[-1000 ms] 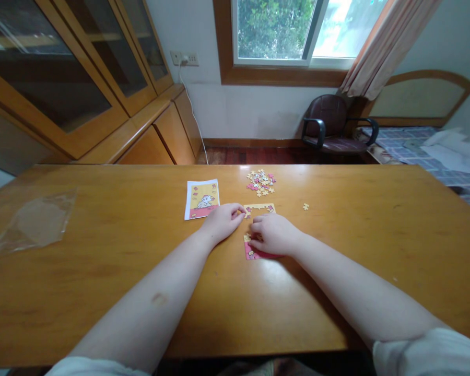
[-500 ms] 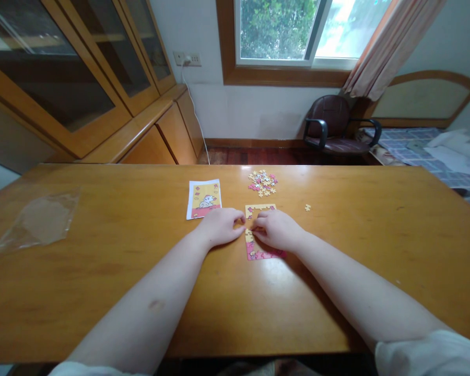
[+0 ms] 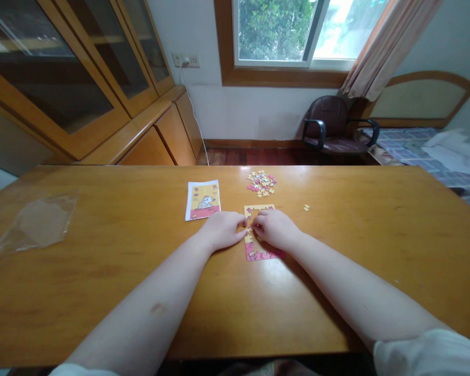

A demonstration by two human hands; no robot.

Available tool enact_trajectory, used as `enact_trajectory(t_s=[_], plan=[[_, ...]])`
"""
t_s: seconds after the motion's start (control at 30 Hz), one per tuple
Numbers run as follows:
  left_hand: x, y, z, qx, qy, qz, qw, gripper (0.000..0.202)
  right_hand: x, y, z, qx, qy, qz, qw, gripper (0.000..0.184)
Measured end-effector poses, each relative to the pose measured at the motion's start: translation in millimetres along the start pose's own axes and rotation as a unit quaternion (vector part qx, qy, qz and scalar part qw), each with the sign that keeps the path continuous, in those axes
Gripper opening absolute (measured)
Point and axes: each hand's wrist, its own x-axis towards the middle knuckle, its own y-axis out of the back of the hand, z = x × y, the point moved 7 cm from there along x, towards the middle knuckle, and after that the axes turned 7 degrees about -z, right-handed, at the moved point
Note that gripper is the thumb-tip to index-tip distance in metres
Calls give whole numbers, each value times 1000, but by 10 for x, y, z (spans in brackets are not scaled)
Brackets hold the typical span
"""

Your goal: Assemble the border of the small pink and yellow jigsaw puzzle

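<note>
A partly assembled jigsaw puzzle (image 3: 262, 256) lies on the table, its border yellow at the far side and pink at the near side. My left hand (image 3: 224, 230) is at its left edge, thumb and curled fingertips closed at a small yellow puzzle piece (image 3: 248, 231). Over the puzzle's middle, my right hand (image 3: 277, 228) has its fingers bent and pinched at the same piece from the right. The fingertips hide part of it. Beyond the puzzle sits a heap of loose puzzle pieces (image 3: 261, 183). One yellow piece (image 3: 306, 208) lies alone to the right.
A picture sheet (image 3: 203, 201) with a white cartoon animal lies left of the puzzle. A clear plastic bag (image 3: 39, 222) is at the left of the wooden table (image 3: 141, 209). Behind the table stand a glass-door cabinet (image 3: 102, 68) and an armchair (image 3: 329, 122).
Both hands stay at the puzzle's left edge. My left hand has shifted slightly right, with its fingertips closer to the right hand's. The view has moved a little.
</note>
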Motion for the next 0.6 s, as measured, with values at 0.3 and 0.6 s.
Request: enact_trajectory(t_s=[0.3, 0.6], plan=[[18, -13, -7, -4, 12, 10, 1000, 17, 10, 0, 11, 6, -2, 9, 1000, 23], [12, 4, -9, 0, 13, 21, 1000, 20, 8, -19, 26, -8, -2, 16, 1000, 22]])
